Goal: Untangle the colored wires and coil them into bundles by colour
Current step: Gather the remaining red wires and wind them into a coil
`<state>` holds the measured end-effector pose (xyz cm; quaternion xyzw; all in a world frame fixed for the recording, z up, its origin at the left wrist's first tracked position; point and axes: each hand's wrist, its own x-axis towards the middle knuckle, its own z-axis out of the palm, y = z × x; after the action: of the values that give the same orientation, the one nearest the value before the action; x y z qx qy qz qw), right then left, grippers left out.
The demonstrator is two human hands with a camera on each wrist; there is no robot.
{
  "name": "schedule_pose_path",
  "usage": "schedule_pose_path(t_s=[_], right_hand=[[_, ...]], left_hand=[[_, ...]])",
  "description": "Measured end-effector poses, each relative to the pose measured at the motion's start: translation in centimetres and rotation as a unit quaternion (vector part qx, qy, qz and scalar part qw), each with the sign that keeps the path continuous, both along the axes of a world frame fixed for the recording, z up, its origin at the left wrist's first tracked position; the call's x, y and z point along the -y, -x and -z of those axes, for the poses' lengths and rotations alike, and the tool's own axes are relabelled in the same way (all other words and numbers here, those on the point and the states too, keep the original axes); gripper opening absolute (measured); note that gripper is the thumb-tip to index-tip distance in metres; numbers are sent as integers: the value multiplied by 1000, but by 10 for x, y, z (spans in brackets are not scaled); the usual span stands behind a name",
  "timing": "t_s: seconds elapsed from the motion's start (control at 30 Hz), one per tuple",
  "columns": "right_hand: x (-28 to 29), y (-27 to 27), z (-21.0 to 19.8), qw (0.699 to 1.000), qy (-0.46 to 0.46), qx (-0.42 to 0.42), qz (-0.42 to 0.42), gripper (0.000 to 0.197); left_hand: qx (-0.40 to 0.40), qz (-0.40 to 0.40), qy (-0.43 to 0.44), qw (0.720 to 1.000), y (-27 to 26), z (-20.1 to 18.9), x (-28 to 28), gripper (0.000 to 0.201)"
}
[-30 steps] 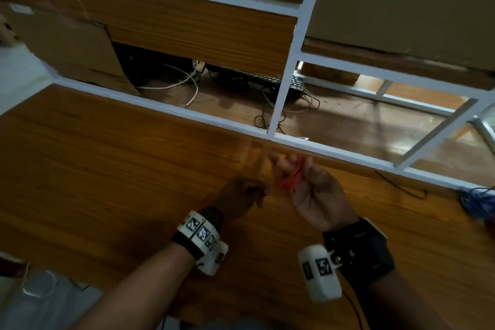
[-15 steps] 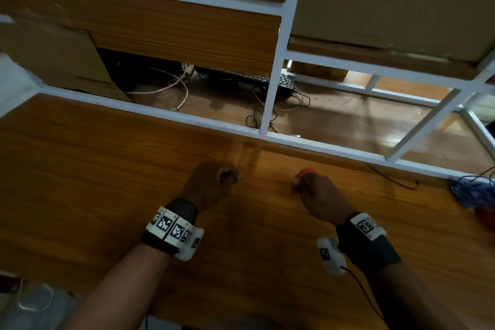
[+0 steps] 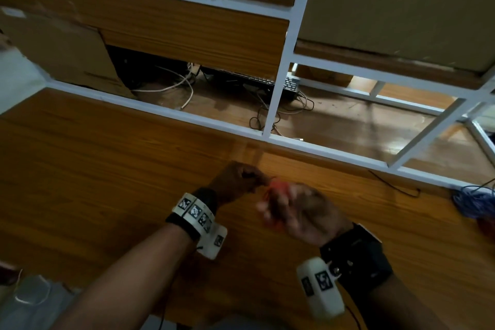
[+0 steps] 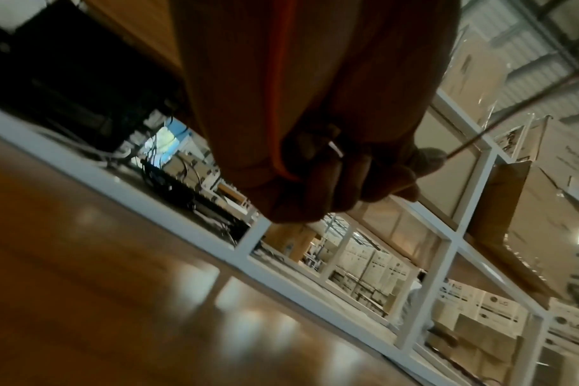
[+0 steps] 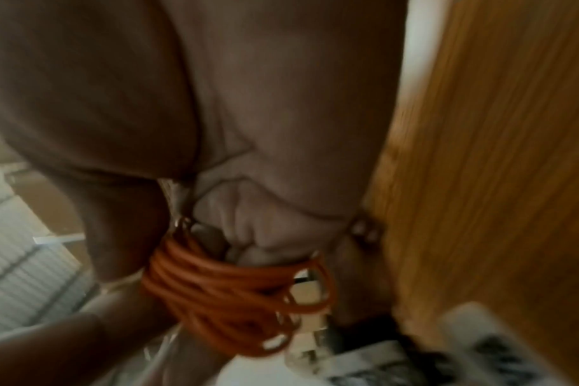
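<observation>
Hands back together over bench point(image 3: 107, 169) after pulling apart half second ago. Right hand point(image 3: 302, 211) fingers wrapped in red wire coil point(image 5: 228, 287); left hand point(image 3: 238, 179) pinching loose end. Another loop going on, probably. Blue bundle point(image 3: 474, 201) parked far right.

Glossy wood-grain tabletop point(image 3: 107, 182), smooth orange plastic-coated wire point(image 5: 222, 284), white painted frame point(image 3: 278, 67), cardboard boxes point(image 4: 566, 167)

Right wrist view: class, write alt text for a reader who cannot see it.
A right hand, seen close, holds a coil of orange wire looped round its fingers. A wooden tabletop fills the right side; the picture is blurred.
</observation>
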<state>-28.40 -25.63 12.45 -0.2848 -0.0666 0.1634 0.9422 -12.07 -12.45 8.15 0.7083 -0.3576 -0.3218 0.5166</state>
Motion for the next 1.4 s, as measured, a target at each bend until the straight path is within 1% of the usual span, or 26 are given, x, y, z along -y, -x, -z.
schedule_pose_path(t_s=[0.07, 0.13, 0.2, 0.23, 0.27, 0.33, 0.37, 0.4, 0.43, 0.47, 0.53, 0.57, 0.63, 0.7, 0.77, 0.83, 0.87, 0.9, 0.93, 0.97, 1.03, 1.1, 1.13, 1.23, 1.33, 1.4], right_hand=[[8, -13, -12, 993, -55, -1, 103, 22], [23, -23, -15, 972, -29, 17, 233, 32], [44, -25, -8, 923, 30, -27, 384, 26], [52, -23, -2, 886, 111, -43, 449, 24], [61, -20, 7, 838, 236, -54, 489, 24], [65, -15, 24, 709, 518, -49, 476, 35], [63, -14, 33, 648, 629, -45, 427, 37], [60, -13, 39, 613, 705, -43, 354, 36], [56, -11, 45, 604, 748, -43, 273, 38], [50, -8, 47, 615, 763, -44, 193, 46], [37, -4, 48, 663, 744, -59, 62, 68], [28, -2, 46, 685, 726, -61, 15, 70], [12, 0, 41, 720, 692, -24, -42, 59], [2, 0, 34, 778, 628, -2, -39, 47], [-2, 0, 27, 851, 524, -18, -4, 48], [-5, 2, 20, 911, 410, -24, 26, 48], [-6, 3, 18, 933, 357, -24, 39, 45], [-5, 2, 18, 946, 319, -28, 57, 42], [-2, 1, 19, 952, 294, -37, 81, 40], [2, 1, 21, 953, 280, -49, 103, 40], [12, 0, 22, 957, 251, -64, 130, 40], [21, 2, 20, 964, 214, -68, 143, 37], [25, 4, 20, 968, 194, -72, 145, 35], [33, 9, 22, 974, 155, -92, 137, 34], [36, 14, 20, 977, 147, -93, 123, 32], [35, 17, 14, 974, 163, -93, 127, 30]], left_hand=[[-49, -16, 19, 998, 12, 14, 3, 13], [-60, -11, 14, 998, 22, 26, 0, 17], [-58, 8, -29, 998, 29, 31, -5, 20], [-54, 17, -46, 997, 33, 30, -8, 19], [-52, 20, -58, 997, 36, 28, -13, 18], [-16, 7, -68, 998, 37, 21, -18, 20], [31, -4, -76, 997, 36, 16, -20, 20], [83, -12, -86, 993, 33, 9, -22, 19], [127, -19, -87, 988, 28, 3, -23, 18], [166, -22, -82, 982, 22, -5, -24, 17], [218, -8, -77, 973, 11, -18, -24, 10], [229, 7, -69, 971, 5, -20, -24, 10], [199, 31, -51, 978, -1, -16, -23, 16], [117, 16, -21, 993, 1, -10, -20, 18], [25, 4, 23, 999, 9, -7, -18, 16], [-58, 11, 65, 996, 19, -4, -19, 8], [-91, 24, 86, 992, 24, -3, -20, 13], [-121, 43, 106, 986, 31, -2, -20, 27], [-156, 63, 120, 978, 37, -2, -19, 38], [-194, 73, 131, 969, 43, -3, -18, 42], [-270, 67, 138, 950, 48, -4, -16, 37], [-304, 64, 132, 941, 50, -7, -14, 29], [-291, 63, 123, 947, 52, -10, -13, 28], [-185, 88, 83, 975, 55, -15, -7, 29], [-164, 103, 74, 978, 62, -16, 1, 26], [-150, 89, 81, 981, 66, -16, 7, 24]])
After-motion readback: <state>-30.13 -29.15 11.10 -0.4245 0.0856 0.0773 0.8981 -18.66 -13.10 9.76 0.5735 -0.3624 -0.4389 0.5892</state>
